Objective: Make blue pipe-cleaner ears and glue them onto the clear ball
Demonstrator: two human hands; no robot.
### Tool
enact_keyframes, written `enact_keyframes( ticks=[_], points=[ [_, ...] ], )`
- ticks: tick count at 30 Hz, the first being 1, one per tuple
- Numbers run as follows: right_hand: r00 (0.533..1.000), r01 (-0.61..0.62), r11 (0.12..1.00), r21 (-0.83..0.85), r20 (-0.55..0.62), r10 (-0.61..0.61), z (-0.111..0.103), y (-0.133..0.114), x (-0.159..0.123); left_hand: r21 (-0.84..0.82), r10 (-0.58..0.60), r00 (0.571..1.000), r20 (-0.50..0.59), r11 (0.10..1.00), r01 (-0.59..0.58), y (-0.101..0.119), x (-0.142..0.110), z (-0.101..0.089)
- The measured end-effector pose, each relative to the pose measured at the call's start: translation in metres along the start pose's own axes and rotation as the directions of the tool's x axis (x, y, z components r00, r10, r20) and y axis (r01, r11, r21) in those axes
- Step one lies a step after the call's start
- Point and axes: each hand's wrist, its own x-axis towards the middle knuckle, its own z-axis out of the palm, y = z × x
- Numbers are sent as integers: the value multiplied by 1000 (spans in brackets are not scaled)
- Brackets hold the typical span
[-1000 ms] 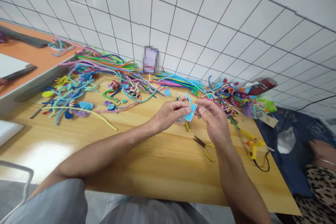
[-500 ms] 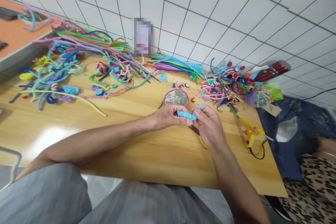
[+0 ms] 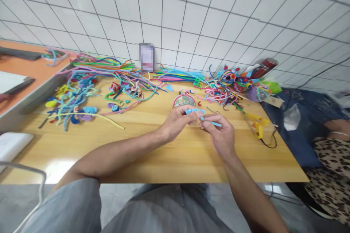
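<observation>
Left hand (image 3: 177,119): fingers closed, pinching blue piece (image 3: 194,111) | right hand (image 3: 222,133): closed, pinching blue strip (image 3: 217,123), piece's 4 o'clock | step: seemingly working strip; next calls for steady left hold

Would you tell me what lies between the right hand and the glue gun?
In the head view, only bare tabletop separates the right hand from the glue gun.

Light blue fuzzy piece (image 3: 195,111) pinched in my left fingers (image 3: 191,117), just my side of the pink-rimmed container (image 3: 184,95), light blue strand (image 3: 217,123) in my right fingers (image 3: 210,127), aslant, to that container's right
</observation>
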Motion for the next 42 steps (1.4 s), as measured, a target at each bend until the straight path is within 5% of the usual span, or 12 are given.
enact_keyframes(
  ticks=[4, 11, 17, 23, 28, 32, 36, 42],
  points=[
    [983, 130, 988, 89, -140, -117, 14, -12, -22, 2, 103, 989, 111, 995, -104, 7, -13, 7],
    [975, 204, 962, 184, -131, -181, 27, -18, -28, -76, 162, 967, 194, 986, -149, 19, -21, 11],
    [897, 379, 907, -186, -166, -409, 30, 6, -33, 7, 189, 982, -12, 982, -189, 5, -14, 8],
    [842, 395, 865, -309, -255, -476, 16, 4, -23, 108, 222, 971, 87, 967, -231, -8, -10, 4],
    [712, 606, 623, -494, -12, -702, 3, -10, -10, 251, 206, 974, 94, 942, -223, -9, -10, 4],
    [666, 701, 498, -512, 218, -713, 0, -19, -1, 256, 162, 982, 96, 949, -181, -10, -8, 2],
    [713, 676, 561, -478, 235, -660, 2, -22, 9, 126, 75, 990, 121, 988, -91, -9, -2, -1],
    [882, 437, 754, -491, 70, -465, 7, -27, 27, 164, 71, 989, 131, 982, -92, -5, 0, -3]
  ],
)
